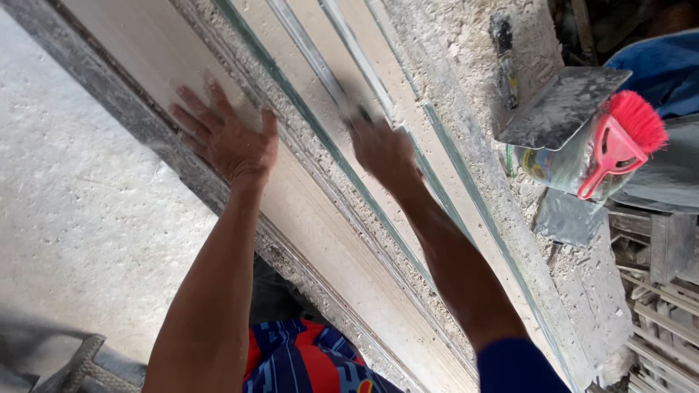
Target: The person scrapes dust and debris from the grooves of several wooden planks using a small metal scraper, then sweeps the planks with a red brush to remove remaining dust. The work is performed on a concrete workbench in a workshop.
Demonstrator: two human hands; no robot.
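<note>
My left hand (227, 137) lies flat, fingers spread, on a long pale beige slab (145, 51) that runs diagonally across the view. My right hand (382, 149) is blurred and closed around a thin flat metal blade (320, 69), which lies along a neighbouring pale strip between green-edged bands (451, 167). Rough grey mortar (342, 182) fills the gap between the slab and the strips.
A crusted metal trowel (557, 105) lies on the mortar-covered ledge at the right, beside a red hand brush (622, 138) and a plastic-wrapped container (553, 164). A rough white surface (73, 218) spreads at the left. Wooden slats (662, 291) stand at the right edge.
</note>
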